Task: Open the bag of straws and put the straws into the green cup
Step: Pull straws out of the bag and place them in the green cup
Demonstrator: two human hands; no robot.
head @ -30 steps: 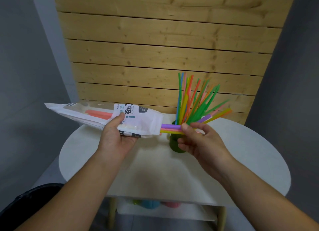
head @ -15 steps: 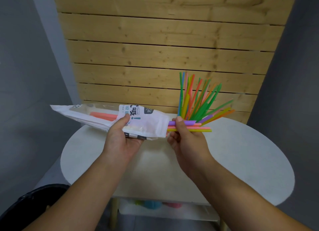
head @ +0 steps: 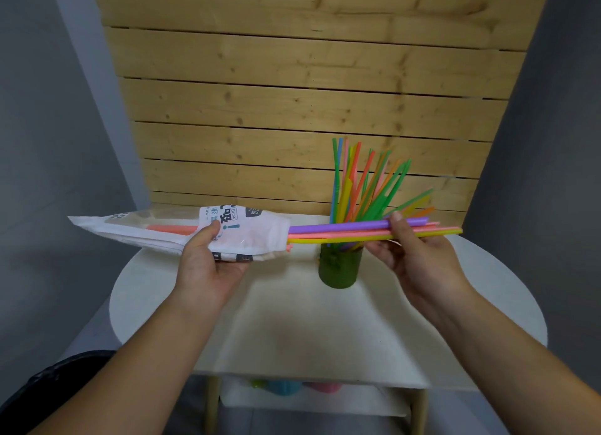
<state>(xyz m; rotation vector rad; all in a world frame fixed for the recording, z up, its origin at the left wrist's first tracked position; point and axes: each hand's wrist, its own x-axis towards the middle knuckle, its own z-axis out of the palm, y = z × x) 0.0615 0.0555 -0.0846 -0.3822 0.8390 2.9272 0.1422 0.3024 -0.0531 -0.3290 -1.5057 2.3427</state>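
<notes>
My left hand (head: 208, 262) grips a white printed straw bag (head: 182, 229), held level above the table's left side with its open mouth to the right. A bundle of purple, pink and yellow straws (head: 344, 231) sticks far out of that mouth. My right hand (head: 413, 252) pinches the bundle near its right end. An orange straw shows through the bag's clear part. The green cup (head: 340, 268) stands on the table below the bundle, holding several coloured straws (head: 364, 187) that fan upward.
The round white table (head: 325, 330) stands against a wooden slat wall (head: 292, 93). Coloured cups (head: 292, 386) sit on a lower shelf under the table. Grey walls close in on both sides.
My right hand has pulled the straw bundle to the right, so much more of it is out of the bag. The bag in my left hand has stayed about where it was.
</notes>
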